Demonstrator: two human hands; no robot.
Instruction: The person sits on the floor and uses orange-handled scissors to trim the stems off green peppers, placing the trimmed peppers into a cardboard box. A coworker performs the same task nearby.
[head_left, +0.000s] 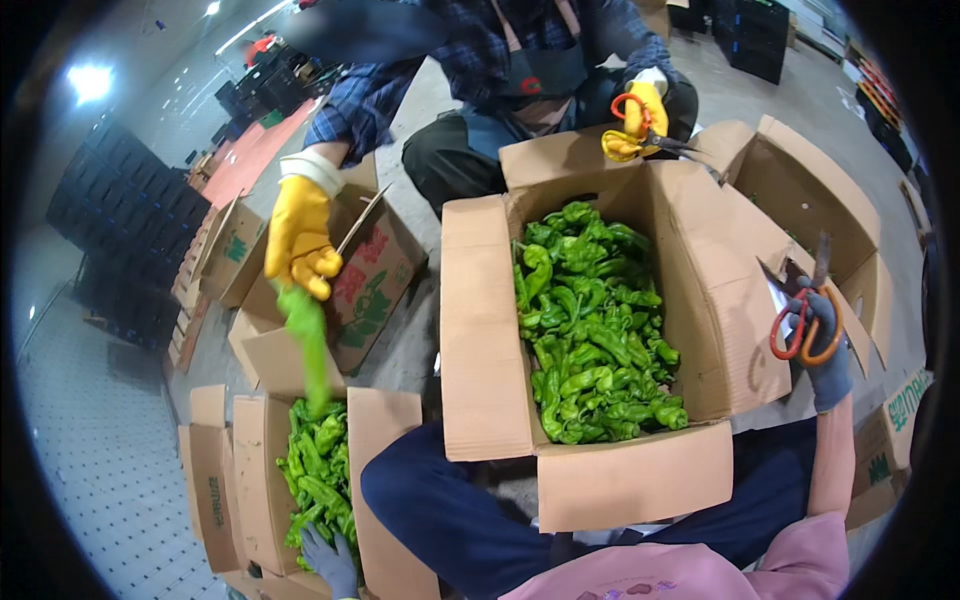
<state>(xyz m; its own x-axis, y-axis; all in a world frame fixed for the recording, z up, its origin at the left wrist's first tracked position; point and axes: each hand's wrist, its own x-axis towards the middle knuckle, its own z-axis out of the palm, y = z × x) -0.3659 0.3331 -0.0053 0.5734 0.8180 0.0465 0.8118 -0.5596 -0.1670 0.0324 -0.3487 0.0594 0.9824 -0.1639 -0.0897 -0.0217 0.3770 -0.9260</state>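
Note:
My left hand (330, 564), in a grey glove, lies with fingers apart on green peppers (319, 480) in the cardboard box at lower left. Raised at the right, my gloved right hand (823, 337) holds scissors (806, 322) with red and orange handles, their blades spread and pointing away from me. Between my knees and the person opposite stands a larger open cardboard box (484, 337). A heap of wrinkled green peppers (592, 337) covers its bottom, and its flaps are folded outward.
Opposite me a person's yellow-gloved hand (300, 232) holds a blurred green pepper (309, 345) above the left box; the other yellow glove (645, 112) holds scissors (667, 142). More cardboard boxes (810, 195) stand right and left. Black crates (127, 232) are stacked behind.

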